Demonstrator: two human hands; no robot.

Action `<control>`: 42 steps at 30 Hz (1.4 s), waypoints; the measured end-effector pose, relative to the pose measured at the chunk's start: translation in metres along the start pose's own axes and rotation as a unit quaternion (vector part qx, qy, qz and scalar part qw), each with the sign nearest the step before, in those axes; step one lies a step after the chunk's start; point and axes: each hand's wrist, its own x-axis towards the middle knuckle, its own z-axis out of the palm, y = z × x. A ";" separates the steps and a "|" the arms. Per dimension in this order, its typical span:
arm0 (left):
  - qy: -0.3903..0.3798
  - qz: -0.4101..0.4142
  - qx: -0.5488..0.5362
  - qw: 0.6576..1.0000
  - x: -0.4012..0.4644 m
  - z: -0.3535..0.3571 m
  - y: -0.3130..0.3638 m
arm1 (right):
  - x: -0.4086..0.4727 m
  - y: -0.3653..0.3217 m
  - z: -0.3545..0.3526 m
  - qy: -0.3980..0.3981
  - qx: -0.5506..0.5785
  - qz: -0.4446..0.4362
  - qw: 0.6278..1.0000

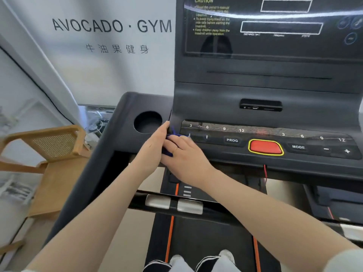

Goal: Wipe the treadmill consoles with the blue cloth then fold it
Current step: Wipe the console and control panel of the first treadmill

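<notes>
Standing on the treadmill belt (pixel 212 238), you have both forearms reaching forward over the handlebar (pixel 172 205) with its two silver grip pads. Your left hand (pixel 155 146) and right hand (pixel 182 154) meet at the left end of the button panel (pixel 275 142), fingers curled round the blue cloth (pixel 170 138), which is bunched small between them and touches the panel beside the arrow key. A ring sits on one right finger. Just left lies the round cup holder (pixel 147 122); right of the hands come the PROG key and the red stop button (pixel 265 147). Beyond rises the dark display (pixel 275 28), and a wooden chair (pixel 49 150) stands off to the left.
</notes>
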 end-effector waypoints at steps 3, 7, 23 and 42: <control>-0.018 0.015 -0.035 0.999 0.009 -0.016 -0.007 | 0.004 -0.003 0.002 -0.010 -0.008 0.024 1.000; -0.068 0.052 -0.005 0.996 0.029 -0.043 -0.034 | -0.029 0.006 -0.015 0.018 -0.033 0.126 0.991; -0.032 0.207 0.301 0.930 0.000 -0.017 -0.018 | 0.008 0.006 -0.012 -0.009 -0.019 0.289 0.957; 0.048 0.143 0.357 0.922 -0.013 0.014 0.009 | -0.011 0.065 -0.036 -0.091 0.066 0.184 0.977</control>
